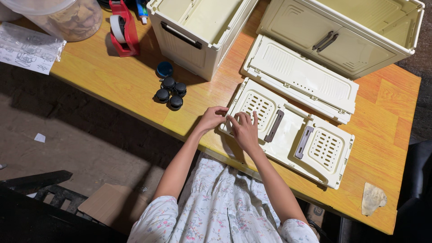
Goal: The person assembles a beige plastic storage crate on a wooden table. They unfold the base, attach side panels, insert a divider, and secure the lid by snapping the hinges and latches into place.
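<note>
Cream plastic folded crate panel with two dark handles [288,135] — flat on orange wooden table [387,108]. Left hand [212,119]: fingers curled, pinching panel's near corner. Right hand [245,130]: fingers spread flat on the vented end. Four black caster wheels [171,92] — left of the fingers, apart.

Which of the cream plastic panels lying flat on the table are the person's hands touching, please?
The folded panel with two dark handles, nearest the table's front edge. Both the left hand and right hand rest on its left end; the plain slotted panel behind lies untouched.
</note>
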